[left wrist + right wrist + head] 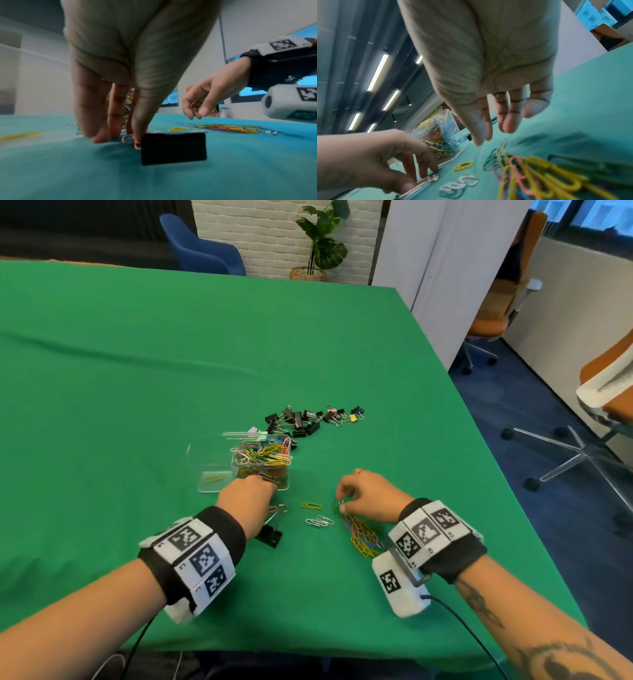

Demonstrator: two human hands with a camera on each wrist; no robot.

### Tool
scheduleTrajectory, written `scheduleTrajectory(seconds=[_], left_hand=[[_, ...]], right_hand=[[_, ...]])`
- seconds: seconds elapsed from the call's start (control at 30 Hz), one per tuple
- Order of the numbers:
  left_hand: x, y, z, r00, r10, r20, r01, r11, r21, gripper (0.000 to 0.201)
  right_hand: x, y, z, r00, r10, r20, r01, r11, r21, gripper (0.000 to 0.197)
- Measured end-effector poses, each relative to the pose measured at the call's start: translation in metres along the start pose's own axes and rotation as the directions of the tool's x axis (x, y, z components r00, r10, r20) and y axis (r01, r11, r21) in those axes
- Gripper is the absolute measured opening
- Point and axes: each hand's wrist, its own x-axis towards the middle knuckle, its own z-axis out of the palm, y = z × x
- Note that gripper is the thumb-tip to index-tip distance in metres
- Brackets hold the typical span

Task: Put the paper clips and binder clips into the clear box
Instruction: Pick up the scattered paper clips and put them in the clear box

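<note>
Clear plastic box [262, 470]: sits on the green cloth [137, 371], heaped with colourful paper clips.
Lid [210, 467]: lies beside the box, one yellow clip [212, 477] in it.
Binder clips [308, 419]: black pile behind the box.
Left hand [245, 501]: fingertips down on a pink clip [130, 139] beside a black binder clip [269, 534].
Right hand [368, 494]: pinching clips from a loose pile [363, 534].

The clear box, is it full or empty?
Full, nearly to the brim. Colourful paper clips heap above the rim of the clear box, and its lid lies off beside it.
</note>
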Motion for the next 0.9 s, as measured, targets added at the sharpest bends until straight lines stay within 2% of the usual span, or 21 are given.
scheduleTrajectory(seconds=[0.07,0.13,0.17,0.23,0.3,0.37,0.47,0.53,0.63,0.77,0.9], left_hand=[[0.002,-0.004,0.000,1.000,-0.004,0.015,0.005,0.996,-0.092,0.024],[0.002,-0.005,0.000,1.000,0.005,0.031,0.000,0.990,-0.143,0.021],[0.002,-0.004,0.000,0.999,0.011,0.038,-0.005,0.988,-0.151,0.019],[0.000,-0.004,0.000,0.998,0.021,0.053,-0.012,0.987,-0.160,0.018],[-0.001,-0.004,-0.001,0.997,0.034,0.068,-0.023,0.986,-0.166,0.018],[-0.002,-0.003,-0.003,0.996,0.041,0.084,-0.025,0.982,-0.186,0.015],[0.001,-0.001,-0.006,0.993,0.052,0.110,-0.022,0.966,-0.257,0.013],[0.002,-0.001,-0.009,0.992,0.065,0.104,-0.031,0.953,-0.300,0.012],[0.001,0.000,-0.017,0.997,0.079,-0.003,-0.076,0.945,-0.317,0.012],[-0.004,0.002,-0.036,0.980,0.109,-0.166,-0.168,0.901,-0.400,0.010],[-0.003,-0.015,-0.063,0.950,0.025,-0.311,-0.196,0.824,-0.532,0.008]], right_hand=[[0.002,0.005,-0.002,0.998,-0.056,-0.028,0.055,0.998,-0.003,0.040],[0.003,0.004,0.001,0.982,-0.151,0.113,0.164,0.979,-0.119,0.060],[0.003,0.003,0.004,0.956,-0.202,0.213,0.245,0.948,-0.202,0.064],[0.000,0.003,0.009,0.902,-0.242,0.356,0.359,0.879,-0.312,0.064],[-0.007,0.010,0.006,0.894,-0.235,0.381,0.372,0.863,-0.341,0.060],[-0.014,0.018,0.000,0.915,-0.242,0.323,0.339,0.895,-0.291,0.052],[-0.017,0.018,-0.001,0.968,-0.236,0.081,0.246,0.954,-0.169,0.043],[-0.015,0.005,0.005,0.982,-0.187,-0.017,0.181,0.968,-0.174,0.047],[-0.007,-0.018,0.017,0.995,-0.104,-0.003,0.100,0.967,-0.236,0.047],[0.002,-0.033,0.022,0.998,-0.048,-0.046,0.032,0.953,-0.303,0.027],[0.004,-0.034,0.022,1.000,0.013,-0.028,-0.020,0.967,-0.252,0.023]])
